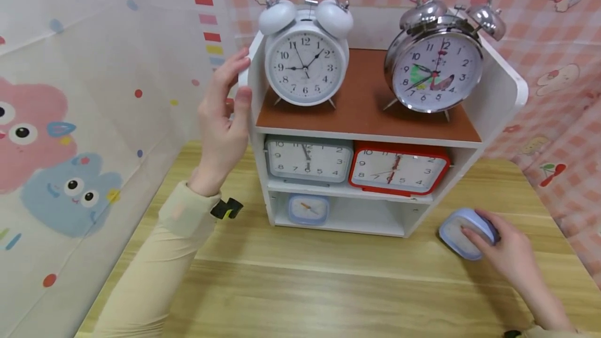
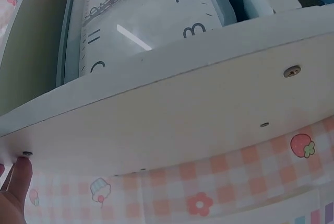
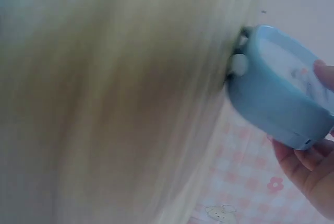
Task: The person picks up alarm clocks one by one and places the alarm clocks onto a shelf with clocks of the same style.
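Observation:
My right hand [image 1: 509, 246] grips a small light-blue alarm clock [image 1: 462, 233] by its side, thumb across its face, to the right of a white shelf unit [image 1: 504, 85]. The right wrist view shows the clock [image 3: 282, 93] tilted, with fingers curled under it and its back knobs facing left. My left hand [image 1: 223, 116] rests against the unit's left side panel, fingers fairly straight. A fingertip [image 2: 22, 174] touches the panel's outer face in the left wrist view. A second light-blue clock [image 1: 308, 209] stands at the left of the bottom shelf.
On the brown top shelf [image 1: 366, 113] stand a white twin-bell clock [image 1: 305, 67] and a silver twin-bell clock [image 1: 436, 72]. The middle shelf holds a grey-green clock [image 1: 310, 160] and a red clock [image 1: 399, 171]. The unit stands on a wood-grain table [image 1: 300, 286] before patterned cloth walls.

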